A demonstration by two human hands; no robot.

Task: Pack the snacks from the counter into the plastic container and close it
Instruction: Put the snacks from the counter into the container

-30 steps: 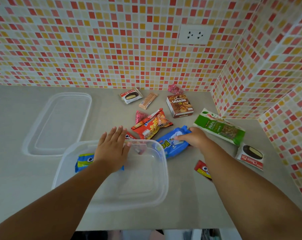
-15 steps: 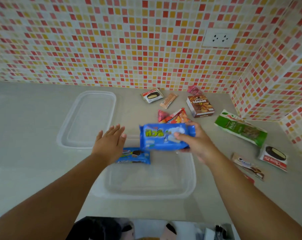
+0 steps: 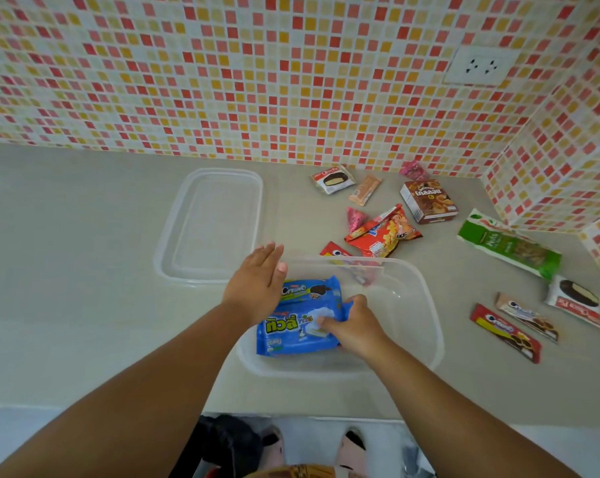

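While gripping blue pack [image 3: 296, 334] inside container [image 3: 426, 301], right hand [image 3: 355, 326]; left hand [image 3: 257, 282] flat-fingered at rim.

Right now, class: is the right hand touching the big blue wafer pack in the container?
Touching. The head view shows the right hand pinching the blue wafer pack, thumb on top.

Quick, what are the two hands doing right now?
Left hand: open, fingers straight, at the plastic container's far left rim.
Right hand: holding the big blue snack pack inside the container.
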